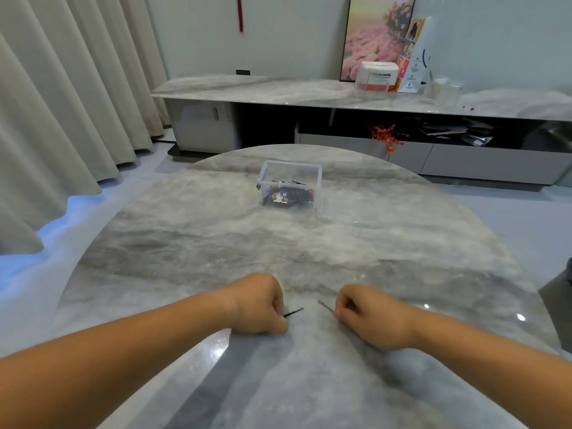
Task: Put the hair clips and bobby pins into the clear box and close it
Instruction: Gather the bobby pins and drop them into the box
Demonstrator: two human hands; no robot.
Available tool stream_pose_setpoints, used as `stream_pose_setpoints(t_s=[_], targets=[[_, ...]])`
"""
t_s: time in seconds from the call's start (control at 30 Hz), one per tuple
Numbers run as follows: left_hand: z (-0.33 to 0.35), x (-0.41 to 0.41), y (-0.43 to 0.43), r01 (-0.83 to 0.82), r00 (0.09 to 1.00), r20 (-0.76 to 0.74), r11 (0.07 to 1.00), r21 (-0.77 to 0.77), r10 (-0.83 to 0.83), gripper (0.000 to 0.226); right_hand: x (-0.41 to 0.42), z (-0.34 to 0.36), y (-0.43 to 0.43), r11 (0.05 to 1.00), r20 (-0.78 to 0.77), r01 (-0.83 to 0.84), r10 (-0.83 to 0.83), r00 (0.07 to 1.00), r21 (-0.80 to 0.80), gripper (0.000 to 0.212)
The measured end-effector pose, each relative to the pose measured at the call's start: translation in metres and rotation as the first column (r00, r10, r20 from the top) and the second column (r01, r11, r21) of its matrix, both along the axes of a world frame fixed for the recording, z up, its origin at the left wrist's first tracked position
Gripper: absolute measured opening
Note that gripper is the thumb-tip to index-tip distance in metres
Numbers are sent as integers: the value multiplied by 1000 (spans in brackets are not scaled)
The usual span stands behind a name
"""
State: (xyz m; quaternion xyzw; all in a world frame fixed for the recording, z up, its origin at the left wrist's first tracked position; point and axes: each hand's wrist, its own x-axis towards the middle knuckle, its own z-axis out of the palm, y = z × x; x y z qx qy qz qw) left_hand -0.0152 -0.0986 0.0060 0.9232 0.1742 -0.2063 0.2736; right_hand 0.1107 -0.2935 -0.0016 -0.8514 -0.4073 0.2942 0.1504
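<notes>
We have both hands low over the near edge of the round grey marble-patterned table (402, 243), and each one is curled into a loose fist around a thin dark metal bobby pin. Our left hand (258, 305) pinches its left bobby pin (294, 312) between thumb and bent forefinger, so that only the far end pokes out to the right of the knuckles, just above the tabletop; the rest is hidden inside the fist. Our right hand (368, 317) does the mirror of that, its fingers clenched on the right bobby pin (325, 305), whose free tip juts out to the left and slightly away from us. The two tips point toward each other across a small gap and do not touch. We judge the tight pinch suits things this slim and flat, which would slip from an open palm. The small clear plastic box (289, 188) stands well apart from our hands, toward the far middle of the table, already holding a dark heap of hair clips (286, 196) at its bottom, with what look like a few pins lying higher up, though we cannot tell what they rest on. Its transparent lid (349, 209) seems to lie flat on the table just right of the box, hard to make out against the stone. With the top open, we would guess these pins go in next, and closing is not yet done.
</notes>
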Motion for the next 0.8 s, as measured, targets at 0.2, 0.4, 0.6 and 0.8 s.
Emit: stream_pose_setpoints(t_s=[0.2,0.4,0.6,0.8], targets=[[10,18,29,-260,939,165,935,-241,303,7,20,17,11,872,-474,423,-273,837,245,11],[26,49,56,-320,842,319,878,-355,436,12,49,32,45,748,-502,520,-291,815,412,5],[49,113,99,-343,784,476,917,-204,399,12,103,54,113,725,-364,480,-329,871,493,6],[67,176,131,-339,774,580,940,41,254,9,153,59,182,793,-83,367,-376,923,487,7]])
